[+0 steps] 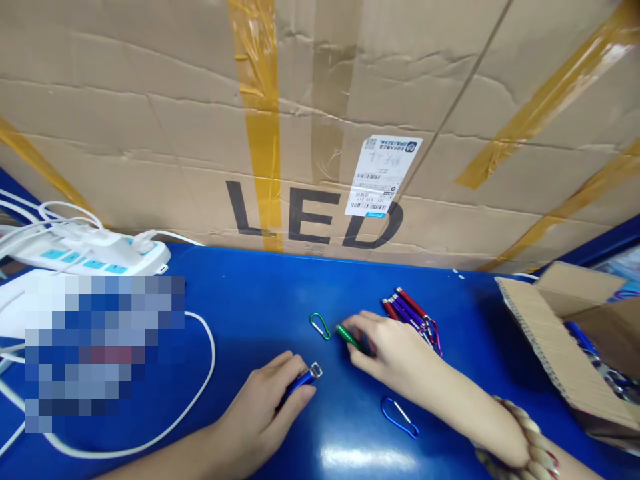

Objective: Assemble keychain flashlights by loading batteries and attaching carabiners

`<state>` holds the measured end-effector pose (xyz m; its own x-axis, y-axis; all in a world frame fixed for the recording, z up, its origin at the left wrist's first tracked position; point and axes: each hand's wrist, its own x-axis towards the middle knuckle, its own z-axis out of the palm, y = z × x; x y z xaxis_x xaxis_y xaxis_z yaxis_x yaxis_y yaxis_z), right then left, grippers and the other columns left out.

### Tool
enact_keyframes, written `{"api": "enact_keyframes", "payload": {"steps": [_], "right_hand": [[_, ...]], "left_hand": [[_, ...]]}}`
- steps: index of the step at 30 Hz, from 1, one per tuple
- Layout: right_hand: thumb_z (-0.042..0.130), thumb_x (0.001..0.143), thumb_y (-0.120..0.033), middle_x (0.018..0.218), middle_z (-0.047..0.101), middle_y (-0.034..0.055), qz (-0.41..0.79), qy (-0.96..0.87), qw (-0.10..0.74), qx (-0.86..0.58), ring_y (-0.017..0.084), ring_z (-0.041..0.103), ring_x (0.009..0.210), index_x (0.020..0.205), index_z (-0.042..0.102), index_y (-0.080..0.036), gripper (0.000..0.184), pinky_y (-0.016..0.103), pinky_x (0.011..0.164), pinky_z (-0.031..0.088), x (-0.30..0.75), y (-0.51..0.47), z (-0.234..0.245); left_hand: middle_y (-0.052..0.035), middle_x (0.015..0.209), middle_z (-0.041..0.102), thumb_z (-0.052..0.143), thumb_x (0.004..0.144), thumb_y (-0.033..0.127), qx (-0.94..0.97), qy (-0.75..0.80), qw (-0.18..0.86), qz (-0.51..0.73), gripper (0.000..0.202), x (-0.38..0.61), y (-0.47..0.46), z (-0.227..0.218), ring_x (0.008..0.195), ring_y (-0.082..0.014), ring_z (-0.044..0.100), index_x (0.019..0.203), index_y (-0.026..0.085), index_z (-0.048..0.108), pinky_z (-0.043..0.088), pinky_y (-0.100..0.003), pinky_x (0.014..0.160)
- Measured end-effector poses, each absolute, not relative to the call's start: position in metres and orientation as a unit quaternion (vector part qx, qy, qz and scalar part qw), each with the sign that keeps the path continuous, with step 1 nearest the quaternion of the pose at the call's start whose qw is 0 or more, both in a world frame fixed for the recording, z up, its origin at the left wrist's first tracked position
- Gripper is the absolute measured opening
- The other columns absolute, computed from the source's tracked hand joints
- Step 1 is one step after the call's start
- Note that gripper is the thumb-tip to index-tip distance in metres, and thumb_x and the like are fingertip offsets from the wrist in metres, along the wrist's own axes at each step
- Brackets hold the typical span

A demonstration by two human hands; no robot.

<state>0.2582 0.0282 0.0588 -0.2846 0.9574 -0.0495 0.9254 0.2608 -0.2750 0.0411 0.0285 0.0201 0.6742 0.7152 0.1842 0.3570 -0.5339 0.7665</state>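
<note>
My left hand (273, 400) rests on the blue table (280, 300), fingers curled around a small blue metal flashlight (303, 379) whose silver end pokes out toward the right. My right hand (393, 350) reaches left and pinches a green flashlight (349, 336) that lies on the table. A green carabiner clip (320, 325) lies just left of the green flashlight. A blue carabiner clip (399, 417) lies on the table below my right forearm. A bundle of red and purple flashlights (410, 310) with clips sits just behind my right hand.
A big cardboard box (320, 120) marked LED stands across the back of the table. A white power strip (85, 250) with white cables (205, 373) lies at the left. An open cardboard carton (565, 340) with more small parts is at the right.
</note>
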Motion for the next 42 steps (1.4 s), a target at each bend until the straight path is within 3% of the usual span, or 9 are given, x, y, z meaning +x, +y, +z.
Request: {"api": "enact_keyframes", "payload": {"steps": [3,6,10,18,24,30,34,37,42], "right_hand": [[0.039,0.088,-0.010,0.095,0.060,0.0093,0.098,-0.817,0.128,-0.554,0.021,0.059,0.086,0.106,0.052,-0.014,0.023,0.034,0.074,0.049,0.247,0.035,0.058],[0.037,0.086,-0.005,0.097,0.056,0.0120,0.074,-0.829,0.112,-0.543,0.022,0.054,0.087,0.102,0.049,-0.010,0.021,0.036,0.080,0.048,0.234,0.043,0.054],[0.045,0.085,-0.008,0.099,0.056,0.0132,0.058,-0.835,0.065,-0.544,0.026,0.052,0.089,0.093,0.053,-0.011,0.012,0.038,0.077,0.050,0.220,0.048,0.048],[0.038,0.080,0.007,0.091,0.058,0.0086,0.059,-0.834,0.046,-0.547,0.020,0.058,0.078,0.091,0.049,-0.015,0.027,0.028,0.064,0.049,0.229,0.027,0.042],[0.040,0.085,-0.010,0.074,0.055,0.0029,0.027,-0.729,0.189,-0.657,0.016,0.055,0.063,0.081,0.039,-0.022,0.012,0.027,0.060,0.045,0.321,0.002,0.070],[0.042,0.080,-0.033,0.065,0.052,0.0087,-0.146,-0.503,0.129,-0.842,0.027,0.054,0.054,0.072,0.033,-0.025,0.014,0.036,0.049,0.035,0.454,-0.043,0.090],[0.033,0.081,-0.053,0.084,0.058,0.0144,-0.175,-0.589,0.133,-0.778,0.039,0.059,0.081,0.088,0.050,-0.024,0.034,0.048,0.063,0.044,0.440,-0.056,0.085],[0.047,0.084,-0.047,0.099,0.062,0.0115,-0.044,-0.701,0.148,-0.697,0.030,0.061,0.089,0.103,0.057,-0.023,0.032,0.044,0.074,0.049,0.379,-0.053,0.079],[0.066,0.077,-0.026,0.095,0.062,0.0048,0.261,-0.736,0.133,-0.611,0.011,0.059,0.058,0.110,0.059,-0.020,0.034,0.026,0.056,0.052,0.297,-0.047,0.059]], "left_hand": [[0.0005,0.069,0.051,0.034,0.093,0.025,0.839,0.319,0.360,0.255,0.021,0.041,0.029,0.019,0.062,-0.0149,0.050,0.075,0.020,0.044,0.039,-0.024,0.058],[0.0008,0.069,0.051,0.033,0.093,0.026,0.838,0.320,0.360,0.258,0.023,0.041,0.028,0.019,0.061,-0.0146,0.049,0.074,0.020,0.043,0.039,-0.023,0.057],[0.0011,0.069,0.050,0.032,0.095,0.028,0.830,0.330,0.367,0.259,0.024,0.041,0.028,0.020,0.061,-0.0142,0.049,0.075,0.020,0.043,0.040,-0.023,0.058],[0.0021,0.068,0.049,0.033,0.096,0.030,0.822,0.325,0.382,0.268,0.025,0.041,0.028,0.019,0.059,-0.0130,0.047,0.074,0.021,0.043,0.039,-0.022,0.057],[0.0034,0.065,0.043,0.030,0.096,0.032,0.801,0.319,0.427,0.272,0.030,0.041,0.029,0.014,0.055,-0.0129,0.041,0.069,0.022,0.036,0.034,-0.022,0.053],[0.0043,0.063,0.039,0.030,0.096,0.032,0.781,0.327,0.444,0.294,0.031,0.045,0.024,0.014,0.055,-0.0131,0.037,0.067,0.022,0.034,0.031,-0.023,0.053],[0.0048,0.062,0.037,0.030,0.096,0.031,0.776,0.332,0.452,0.289,0.031,0.046,0.022,0.015,0.054,-0.0129,0.035,0.067,0.022,0.033,0.029,-0.024,0.053],[0.0048,0.062,0.037,0.030,0.096,0.029,0.779,0.332,0.446,0.290,0.031,0.045,0.022,0.017,0.054,-0.0128,0.035,0.066,0.022,0.033,0.029,-0.024,0.052],[0.0034,0.064,0.039,0.031,0.095,0.024,0.805,0.301,0.421,0.290,0.028,0.042,0.019,0.021,0.059,-0.0137,0.039,0.067,0.021,0.035,0.030,-0.024,0.055]]}}
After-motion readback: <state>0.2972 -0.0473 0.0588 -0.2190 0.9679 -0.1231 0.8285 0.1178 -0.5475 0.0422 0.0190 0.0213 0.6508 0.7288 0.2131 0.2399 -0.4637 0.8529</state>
